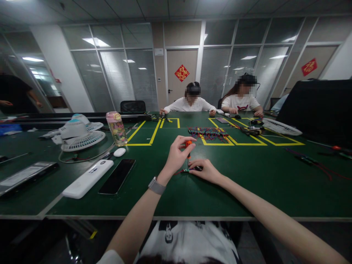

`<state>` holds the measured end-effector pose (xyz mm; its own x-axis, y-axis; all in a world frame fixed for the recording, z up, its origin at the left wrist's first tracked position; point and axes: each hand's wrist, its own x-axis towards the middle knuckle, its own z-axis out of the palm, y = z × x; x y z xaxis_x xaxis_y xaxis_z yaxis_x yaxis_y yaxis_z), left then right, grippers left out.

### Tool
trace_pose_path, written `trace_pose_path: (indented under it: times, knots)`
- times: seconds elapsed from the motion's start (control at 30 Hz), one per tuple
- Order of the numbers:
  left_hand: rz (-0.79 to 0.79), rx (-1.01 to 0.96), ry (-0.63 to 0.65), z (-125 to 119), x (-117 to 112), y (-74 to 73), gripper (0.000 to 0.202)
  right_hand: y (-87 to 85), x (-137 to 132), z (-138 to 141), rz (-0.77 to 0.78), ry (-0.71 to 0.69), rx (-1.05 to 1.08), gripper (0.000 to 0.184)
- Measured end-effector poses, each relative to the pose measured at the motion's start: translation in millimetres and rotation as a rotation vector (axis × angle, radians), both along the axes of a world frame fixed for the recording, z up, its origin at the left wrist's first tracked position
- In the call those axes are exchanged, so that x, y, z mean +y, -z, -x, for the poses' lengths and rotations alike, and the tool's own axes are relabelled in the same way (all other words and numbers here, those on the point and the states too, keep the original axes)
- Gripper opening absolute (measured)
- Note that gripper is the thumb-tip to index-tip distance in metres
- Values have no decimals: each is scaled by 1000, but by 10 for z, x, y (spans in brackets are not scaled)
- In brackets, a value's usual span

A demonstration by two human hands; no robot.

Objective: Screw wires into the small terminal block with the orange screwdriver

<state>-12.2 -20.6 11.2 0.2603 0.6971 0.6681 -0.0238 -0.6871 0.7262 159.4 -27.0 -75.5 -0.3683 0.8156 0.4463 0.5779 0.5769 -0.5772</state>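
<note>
My left hand [177, 156], with a watch on its wrist, is closed around the orange-and-black handle of a screwdriver [188, 144]. The screwdriver stands upright, its shaft pointing down at a small green circuit board [185, 171] on the table. A red wire [178, 172] runs from the board's left side. My right hand [207, 171] rests on the table with its fingertips pinched on the right end of that board. A dark piece shows under these fingers, too small to make out. Whether the screwdriver's tip touches the board, I cannot tell.
On the green table [154, 200] a black phone [117, 176], a white power bank [88, 179], a drinking bottle [117, 128] and a white fan [79, 134] are to the left. Several wired boards [209, 133] lie ahead. Two people sit opposite.
</note>
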Motion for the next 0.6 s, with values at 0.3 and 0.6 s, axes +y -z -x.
trace_pose_path:
  times: [0.3, 0.6]
  knots:
    - [13, -1, 65, -4, 1, -4, 24, -22, -9, 6, -17, -10, -28, 10]
    - [-130, 60, -145, 20, -18, -10, 19, -12, -3, 8, -21, -2, -17, 9]
